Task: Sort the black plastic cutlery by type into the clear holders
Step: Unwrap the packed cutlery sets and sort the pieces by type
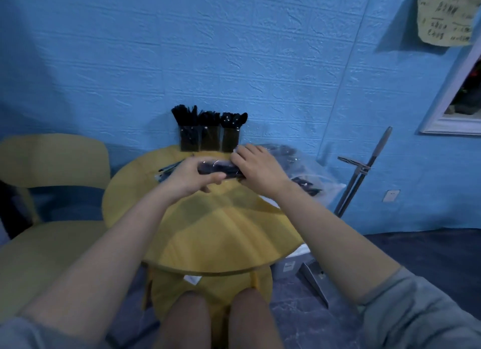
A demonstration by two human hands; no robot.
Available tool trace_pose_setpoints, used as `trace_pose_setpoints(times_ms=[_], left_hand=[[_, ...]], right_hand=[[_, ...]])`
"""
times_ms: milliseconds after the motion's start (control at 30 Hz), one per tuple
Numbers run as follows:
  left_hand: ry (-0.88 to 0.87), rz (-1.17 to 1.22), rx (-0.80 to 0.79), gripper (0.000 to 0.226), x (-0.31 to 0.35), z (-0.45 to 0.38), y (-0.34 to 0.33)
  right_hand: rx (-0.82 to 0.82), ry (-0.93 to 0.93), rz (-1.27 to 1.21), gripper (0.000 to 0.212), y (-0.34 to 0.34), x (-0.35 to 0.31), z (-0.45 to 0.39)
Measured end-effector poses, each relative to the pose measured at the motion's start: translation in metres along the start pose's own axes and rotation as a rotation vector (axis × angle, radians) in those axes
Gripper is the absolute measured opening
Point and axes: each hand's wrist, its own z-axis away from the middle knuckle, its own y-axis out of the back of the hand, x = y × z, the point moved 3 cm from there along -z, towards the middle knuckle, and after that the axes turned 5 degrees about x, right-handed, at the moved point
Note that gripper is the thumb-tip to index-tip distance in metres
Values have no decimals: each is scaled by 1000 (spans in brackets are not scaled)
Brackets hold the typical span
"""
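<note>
Between both hands, bundle crosswise.

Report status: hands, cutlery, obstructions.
Both hands, left and right, grip wrapped cutlery pack. Three holders part-filled at wall. Nothing blocking.

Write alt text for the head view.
Both hands, left hand and right hand, grip a clear-wrapped bundle of black plastic cutlery above a round yellow table. Three clear holders of black cutlery stand at its far edge against a blue wall.
</note>
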Motion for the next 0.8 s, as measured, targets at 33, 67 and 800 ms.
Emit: trace_pose_setpoints(times_ms=[33, 67, 800], left_hand=[[28, 25, 26, 27, -12, 3, 8], [60, 44, 52, 28, -24, 6, 15], [82, -761, 556, 49, -135, -66, 1]], right_hand=[[-46, 10, -22, 46, -9, -11, -7], [-88, 13, -38, 48, -20, -22, -13], [-398, -438, -279, 52, -169, -30, -37]])
